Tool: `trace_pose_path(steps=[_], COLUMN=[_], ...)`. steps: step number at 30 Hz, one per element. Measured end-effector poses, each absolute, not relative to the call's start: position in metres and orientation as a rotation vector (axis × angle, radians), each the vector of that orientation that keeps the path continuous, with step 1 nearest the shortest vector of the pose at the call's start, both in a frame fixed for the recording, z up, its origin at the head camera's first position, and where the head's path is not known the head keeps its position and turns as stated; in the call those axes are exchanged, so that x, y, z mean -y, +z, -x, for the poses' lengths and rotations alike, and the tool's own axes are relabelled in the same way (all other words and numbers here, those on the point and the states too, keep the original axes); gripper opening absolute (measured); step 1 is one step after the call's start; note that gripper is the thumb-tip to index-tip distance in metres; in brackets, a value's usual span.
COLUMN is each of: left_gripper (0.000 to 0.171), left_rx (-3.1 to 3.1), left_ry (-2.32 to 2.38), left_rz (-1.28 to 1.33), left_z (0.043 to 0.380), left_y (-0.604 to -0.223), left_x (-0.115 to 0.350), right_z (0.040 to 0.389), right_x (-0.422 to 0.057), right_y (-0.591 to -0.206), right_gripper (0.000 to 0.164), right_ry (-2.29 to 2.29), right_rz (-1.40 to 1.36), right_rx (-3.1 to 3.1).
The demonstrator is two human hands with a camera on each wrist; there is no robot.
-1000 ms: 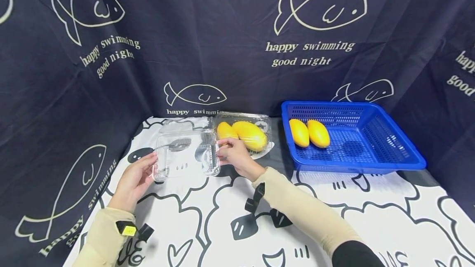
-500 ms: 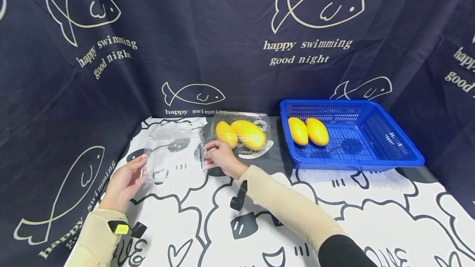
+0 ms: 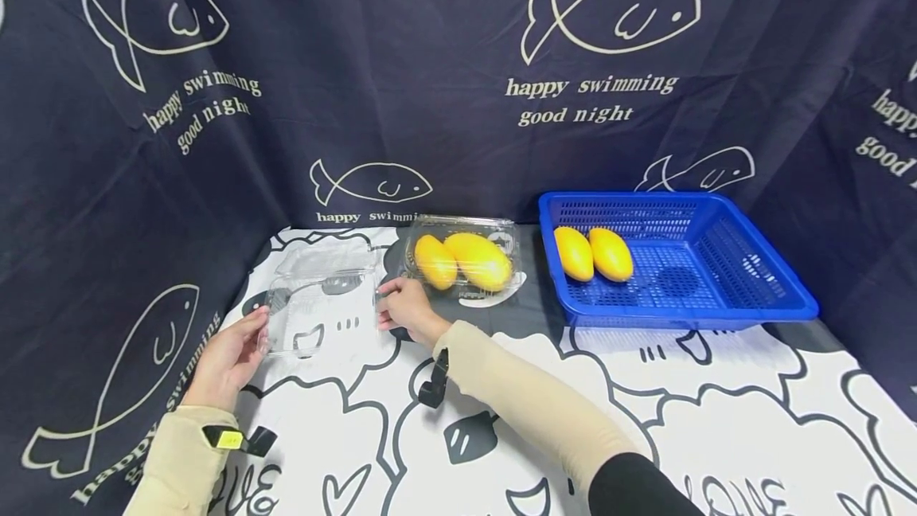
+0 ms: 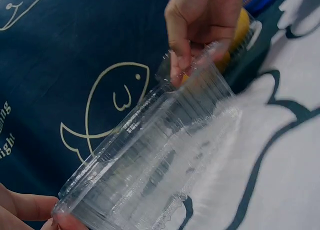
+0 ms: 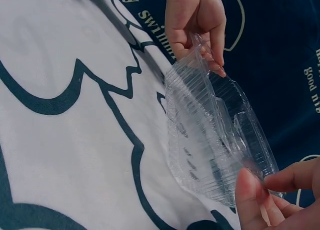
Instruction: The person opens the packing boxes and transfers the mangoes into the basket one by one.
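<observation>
An open clear plastic clamshell box [image 3: 322, 313] is between my hands at the left of the table, with nothing in it. My left hand [image 3: 228, 357] pinches its left rim, and my right hand [image 3: 411, 310] pinches the right rim. In the left wrist view the box [image 4: 150, 165] is tilted, its ribbed wall facing the camera. The right wrist view shows thumb and fingers of the right hand [image 5: 280, 195] on the rim, with the left hand [image 5: 196, 27] at the far end.
Behind my right hand stands another clear clamshell box [image 3: 517, 241] containing two yellow mangoes [image 3: 478, 261]. To the right, a blue perforated basket [image 3: 745, 317] holds two more mangoes [image 3: 612, 255] at its left side. A dark fish-print curtain [image 3: 458, 102] rises behind the table.
Both hands have carried the empty clamshell box to the left and slightly down, away from the filled box. The mangoes and the basket have stayed in place.
</observation>
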State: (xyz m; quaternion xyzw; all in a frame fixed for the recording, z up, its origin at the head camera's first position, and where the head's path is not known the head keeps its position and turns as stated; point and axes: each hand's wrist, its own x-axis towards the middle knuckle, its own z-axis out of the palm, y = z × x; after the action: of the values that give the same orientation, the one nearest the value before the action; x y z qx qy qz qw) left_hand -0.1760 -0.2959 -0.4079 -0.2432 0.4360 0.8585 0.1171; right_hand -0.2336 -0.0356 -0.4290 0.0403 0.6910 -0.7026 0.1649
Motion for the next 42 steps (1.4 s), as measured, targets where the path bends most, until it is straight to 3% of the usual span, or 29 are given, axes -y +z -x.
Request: trace_pose_path(steps=[19,31,37,42], left_gripper=[0.046,0.045,0.024,0.054], left_rx=[-1.651,-1.827,-1.906,-2.227], left_ry=[2.438,2.404,2.382,2.184], left_rz=[0.903,0.977,0.972,0.94], left_z=[0.174,0.176,0.174,0.169], left_y=[-0.422,-0.422,-0.42,-0.421], left_x=[0.292,0.291,0.283,0.273], right_z=[0.233,0.236,0.235,0.235], right_x=[0.048,0.056,0.054,0.051], right_y=[-0.436,-0.429,-0.43,-0.429], right_gripper=[0.029,0.014,0.011,0.011], right_ry=[-1.947,-1.796,-1.728,-1.662], right_rz=[-0.143,-0.122,-0.106,-0.057], right_rx=[-2.027,-2.19,-2.246,-2.311])
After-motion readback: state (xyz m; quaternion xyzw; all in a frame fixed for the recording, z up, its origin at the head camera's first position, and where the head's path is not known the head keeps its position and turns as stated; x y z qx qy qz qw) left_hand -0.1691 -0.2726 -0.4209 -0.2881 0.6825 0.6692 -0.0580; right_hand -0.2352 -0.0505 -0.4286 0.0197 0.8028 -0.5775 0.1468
